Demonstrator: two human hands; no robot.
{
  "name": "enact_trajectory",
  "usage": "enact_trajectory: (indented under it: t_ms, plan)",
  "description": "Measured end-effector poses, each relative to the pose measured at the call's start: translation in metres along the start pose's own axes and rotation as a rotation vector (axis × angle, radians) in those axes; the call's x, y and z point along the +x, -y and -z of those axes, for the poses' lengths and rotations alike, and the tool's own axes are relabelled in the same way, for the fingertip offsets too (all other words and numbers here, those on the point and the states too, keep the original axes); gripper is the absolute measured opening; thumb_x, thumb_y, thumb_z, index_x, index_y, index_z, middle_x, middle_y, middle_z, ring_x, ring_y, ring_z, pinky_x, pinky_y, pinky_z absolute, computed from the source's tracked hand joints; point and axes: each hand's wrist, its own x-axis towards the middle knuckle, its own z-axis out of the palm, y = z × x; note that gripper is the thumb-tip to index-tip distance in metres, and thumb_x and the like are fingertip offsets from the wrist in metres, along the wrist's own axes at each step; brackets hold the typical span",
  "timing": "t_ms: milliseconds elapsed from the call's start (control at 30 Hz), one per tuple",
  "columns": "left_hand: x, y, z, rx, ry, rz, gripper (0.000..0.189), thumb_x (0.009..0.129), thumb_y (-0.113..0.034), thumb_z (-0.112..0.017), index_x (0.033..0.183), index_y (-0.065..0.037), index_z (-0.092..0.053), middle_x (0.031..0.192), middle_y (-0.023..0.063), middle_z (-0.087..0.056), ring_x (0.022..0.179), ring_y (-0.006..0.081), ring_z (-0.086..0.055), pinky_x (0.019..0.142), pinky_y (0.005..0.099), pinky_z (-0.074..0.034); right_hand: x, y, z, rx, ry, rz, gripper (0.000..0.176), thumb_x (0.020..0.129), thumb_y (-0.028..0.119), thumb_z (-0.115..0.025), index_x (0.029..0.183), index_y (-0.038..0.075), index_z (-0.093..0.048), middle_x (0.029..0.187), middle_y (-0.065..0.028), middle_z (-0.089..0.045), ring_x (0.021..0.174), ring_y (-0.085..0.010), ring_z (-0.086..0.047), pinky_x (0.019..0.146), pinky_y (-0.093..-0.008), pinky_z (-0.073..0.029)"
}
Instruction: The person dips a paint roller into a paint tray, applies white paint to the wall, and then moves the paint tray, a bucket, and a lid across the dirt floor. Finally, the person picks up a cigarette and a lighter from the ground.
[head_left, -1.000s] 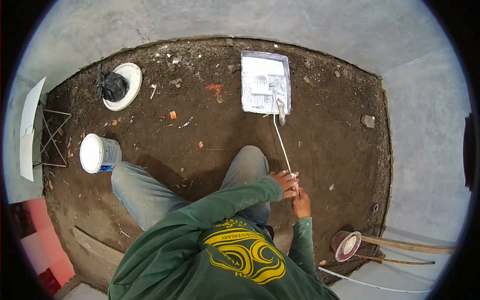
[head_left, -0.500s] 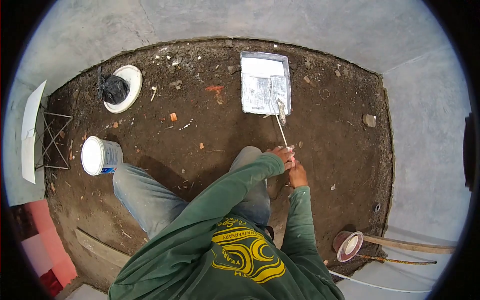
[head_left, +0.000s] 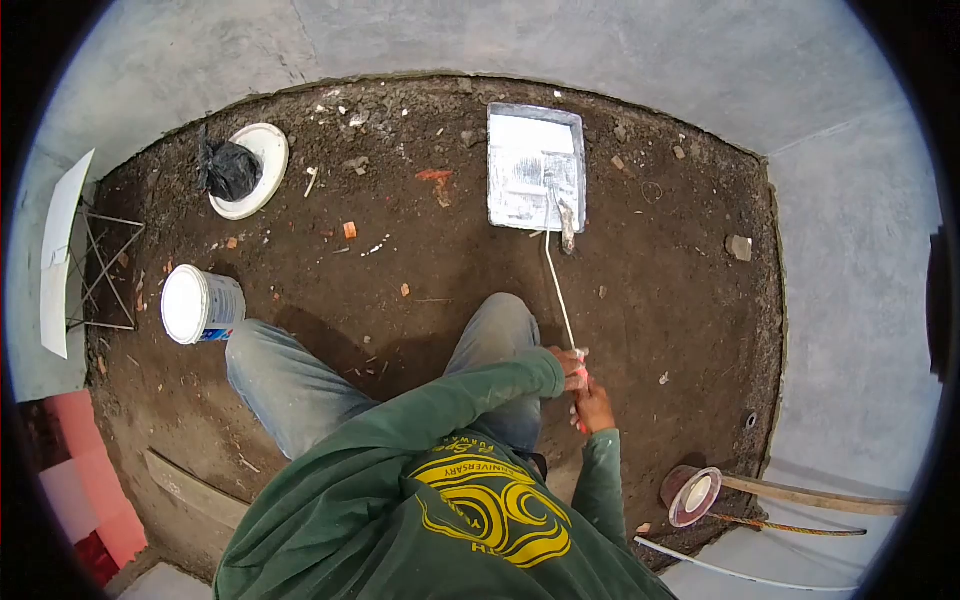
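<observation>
Both of my hands are closed on the pink handle of a paint roller [head_left: 560, 292]. My left hand [head_left: 569, 368] grips it nearer the white metal rod, with my right hand [head_left: 594, 407] just below at the handle's end. The rod runs up to a paint tray [head_left: 536, 122] on the dirt, which holds white paint at its far end. The roller's head lies in the tray, coated white and hard to tell from the paint. A paint-smeared brush [head_left: 568, 228] leans over the tray's near right edge.
A white bucket [head_left: 203, 305] stands by my left knee. Behind it a black plastic bag [head_left: 232, 171] rests on a round white lid [head_left: 271, 172]. A reddish pot [head_left: 690, 495], a wooden pole [head_left: 810, 494] and a rope [head_left: 785, 525] are at the lower right. Grey walls [head_left: 850, 270] enclose the dirt floor.
Both hands have moved back toward my body, drawing the roller handle with them. The roller's head has shifted within the tray toward its near side.
</observation>
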Motion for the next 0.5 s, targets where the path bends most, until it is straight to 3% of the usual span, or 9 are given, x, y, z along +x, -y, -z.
enact_trajectory:
  t_ms: [67, 133, 200, 233, 300, 433, 500]
  plan:
    - [0.008, 0.017, 0.015, -0.022, -0.163, -0.023, 0.055, 0.086, -0.051, -0.038, 0.124, -0.013, -0.047, 0.141, 0.0098, -0.029, 0.12, 0.0317, -0.041, 0.097, 0.0427, -0.036, 0.02, 0.025, -0.007, 0.039, -0.022, 0.042, 0.032, 0.091, 0.032, -0.04, 0.087, 0.003, -0.055, 0.055, -0.0064, -0.052, 0.041, -0.0158, -0.051, 0.036, -0.0302, -0.04]
    - [0.035, 0.037, 0.042, 0.332, -0.013, -0.136, 0.053, 0.087, -0.049, -0.037, 0.124, -0.013, -0.047, 0.139, 0.0096, -0.033, 0.12, 0.0305, -0.04, 0.099, 0.0424, -0.035, 0.056, 0.031, -0.016, 0.065, -0.047, 0.092, 0.032, 0.091, 0.032, -0.04, 0.087, 0.003, -0.054, 0.056, -0.0063, -0.052, 0.041, -0.0159, -0.05, 0.036, -0.0309, -0.039]
    - [0.058, 0.069, 0.039, 0.207, -0.126, -0.038, 0.052, 0.087, -0.048, -0.037, 0.123, -0.013, -0.048, 0.137, 0.0092, -0.036, 0.12, 0.03, -0.041, 0.099, 0.042, -0.035, 0.104, 0.018, -0.022, -0.232, -0.283, 0.471, 0.033, 0.091, 0.033, -0.041, 0.087, 0.003, -0.055, 0.058, -0.0071, -0.052, 0.041, -0.0165, -0.05, 0.036, -0.0323, -0.038]
    - [0.059, 0.072, 0.045, 0.074, -0.238, 0.064, 0.051, 0.088, -0.047, -0.037, 0.123, -0.012, -0.048, 0.135, 0.0089, -0.038, 0.12, 0.0294, -0.041, 0.099, 0.0416, -0.034, 0.105, 0.02, -0.021, -0.231, -0.286, 0.478, 0.033, 0.091, 0.033, -0.041, 0.087, 0.003, -0.055, 0.058, -0.0071, -0.052, 0.041, -0.0165, -0.05, 0.036, -0.0323, -0.038]
    - [0.045, 0.061, 0.056, -0.025, -0.256, 0.141, 0.048, 0.088, -0.045, -0.037, 0.123, -0.013, -0.048, 0.133, 0.0077, -0.042, 0.119, 0.0289, -0.042, 0.1, 0.0407, -0.034, 0.105, 0.021, -0.024, -0.149, -0.228, 0.439, 0.034, 0.09, 0.034, -0.043, 0.085, 0.003, -0.055, 0.057, -0.0079, -0.052, 0.041, -0.0173, -0.049, 0.036, -0.033, -0.036]
    - [-0.005, 0.023, 0.046, 0.034, -0.23, 0.001, 0.054, 0.088, -0.047, -0.038, 0.124, -0.008, -0.048, 0.133, 0.0112, -0.041, 0.12, 0.0281, -0.041, 0.101, 0.0389, -0.032, 0.048, 0.008, -0.022, -0.111, -0.224, 0.512, 0.033, 0.09, 0.033, -0.042, 0.08, 0.004, -0.053, 0.053, -0.0071, -0.049, 0.038, -0.0177, -0.047, 0.036, -0.0321, -0.035]
    - [-0.015, 0.016, 0.02, -0.005, -0.247, -0.064, 0.056, 0.088, -0.048, -0.038, 0.124, -0.006, -0.047, 0.135, 0.0113, -0.039, 0.122, 0.0266, -0.04, 0.102, 0.0372, -0.03, 0.003, 0.011, -0.019, -0.08, -0.134, 0.32, 0.033, 0.09, 0.032, -0.042, 0.078, 0.003, -0.052, 0.051, -0.0055, -0.048, 0.038, -0.0173, -0.048, 0.037, -0.0317, -0.036]
